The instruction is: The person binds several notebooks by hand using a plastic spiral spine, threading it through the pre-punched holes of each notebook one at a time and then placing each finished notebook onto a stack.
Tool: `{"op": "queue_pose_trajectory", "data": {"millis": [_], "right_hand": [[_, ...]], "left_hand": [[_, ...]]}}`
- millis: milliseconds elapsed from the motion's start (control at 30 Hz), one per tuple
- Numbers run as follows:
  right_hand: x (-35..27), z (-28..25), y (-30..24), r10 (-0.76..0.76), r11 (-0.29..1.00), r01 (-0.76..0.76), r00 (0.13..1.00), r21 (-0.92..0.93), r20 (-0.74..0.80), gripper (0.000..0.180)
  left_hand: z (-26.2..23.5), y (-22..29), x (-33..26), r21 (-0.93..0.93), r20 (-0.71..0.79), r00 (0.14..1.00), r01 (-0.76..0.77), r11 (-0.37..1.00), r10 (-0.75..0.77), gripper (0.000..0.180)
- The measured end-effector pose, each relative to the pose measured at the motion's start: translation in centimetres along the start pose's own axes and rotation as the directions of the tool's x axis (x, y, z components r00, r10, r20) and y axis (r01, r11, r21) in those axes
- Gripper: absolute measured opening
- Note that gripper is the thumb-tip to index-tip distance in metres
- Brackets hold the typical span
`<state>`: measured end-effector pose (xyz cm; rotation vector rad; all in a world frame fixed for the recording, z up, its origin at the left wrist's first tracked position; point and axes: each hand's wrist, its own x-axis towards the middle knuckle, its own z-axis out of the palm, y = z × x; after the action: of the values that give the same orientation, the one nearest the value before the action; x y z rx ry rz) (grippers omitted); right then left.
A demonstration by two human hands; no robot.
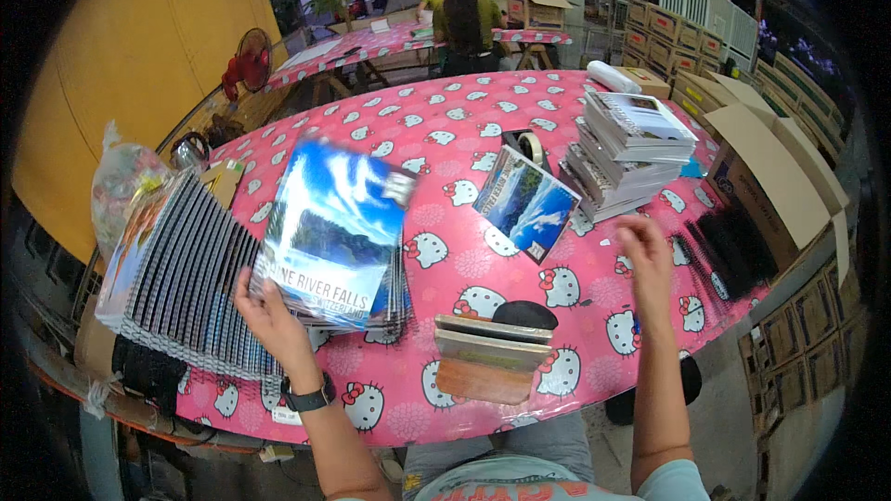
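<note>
My left hand, with a dark watch on the wrist, grips the lower left corner of a notebook with a blue-sky and lake cover. The notebook lies over a small pile of spiral-bound notebooks; its upper edge is blurred. Left of it leans a long row of spiral-bound notebooks. My right hand hovers over the table's right side, fingers loosely curled and apart, holding nothing. Near it lie a smaller landscape-cover booklet and a tall stack of booklets.
A wooden block stand sits at the near edge of the pink patterned table, by a black round object. Black binding coils lie at right, beside an open carton. A tape roll stands mid-table. Two people are beyond.
</note>
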<state>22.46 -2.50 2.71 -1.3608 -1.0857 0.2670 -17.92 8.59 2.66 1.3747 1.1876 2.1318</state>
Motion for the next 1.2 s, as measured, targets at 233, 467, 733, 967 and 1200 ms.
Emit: {"op": "queue_pose_trajectory", "data": {"millis": [233, 467, 733, 967, 1200], "right_hand": [[3.6, 6.3, 14.9, 0.231, 0.968, -0.239, 0.967, -0.074, -0.103, 0.036], [4.8, 7.9, 15.0, 0.244, 0.970, -0.241, 0.965, -0.036, 0.101, 0.023], [-3.4, 2.7, -2.1, -0.053, 0.996, 0.027, 0.952, 0.090, 0.300, 0.014], [-8.0, 0.3, -3.5, -0.132, 0.983, 0.167, 0.927, -0.073, 0.351, 0.019], [-7.5, 0.2, -3.5, -0.223, 0.941, 0.301, 0.897, -0.157, 0.381, 0.031]], "left_hand": [[-2.1, -4.0, -2.9, 0.815, 0.263, 0.965, -0.227, 0.534, 0.008, 0.046], [-0.6, -4.0, -3.6, 0.606, 0.684, 0.726, -0.509, 0.611, -0.074, 0.040], [5.1, 2.7, -6.3, -0.122, 0.517, 0.856, 0.104, 0.987, -0.027, 0.045], [5.6, 2.5, -8.3, -0.152, 0.806, 0.567, 0.473, 0.868, -0.168, 0.019], [5.2, 1.2, -8.5, -0.231, 0.805, 0.585, 0.459, 0.858, -0.096, 0.017]]}}
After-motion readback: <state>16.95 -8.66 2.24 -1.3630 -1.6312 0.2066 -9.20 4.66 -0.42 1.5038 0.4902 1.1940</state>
